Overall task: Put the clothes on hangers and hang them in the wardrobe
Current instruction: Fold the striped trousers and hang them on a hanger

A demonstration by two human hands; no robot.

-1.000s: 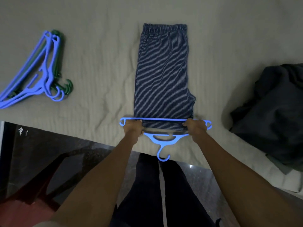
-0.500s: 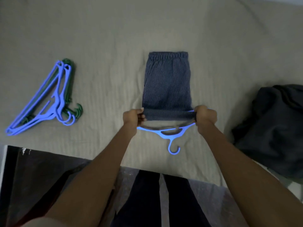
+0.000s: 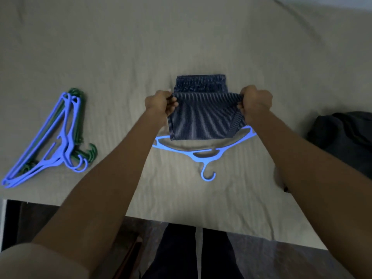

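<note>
Dark blue pinstriped shorts lie folded over the bar of a light blue plastic hanger on the beige bedsheet. The hanger's hook points toward me. My left hand pinches the left corner of the folded-over leg end. My right hand pinches the right corner. The leg end is pulled up toward the elastic waistband, which shows just beyond my hands. The hanger's bar is hidden under the fabric.
A bundle of spare blue and green hangers lies on the bed at the left. A heap of dark clothes sits at the right edge. The bed's near edge runs across below, with dark floor and my legs beyond it.
Both hands have carried the shorts' leg end away from me over the hanger bar, toward the waistband. The hanger now lies uncovered nearer me. The camera view has shifted forward.
</note>
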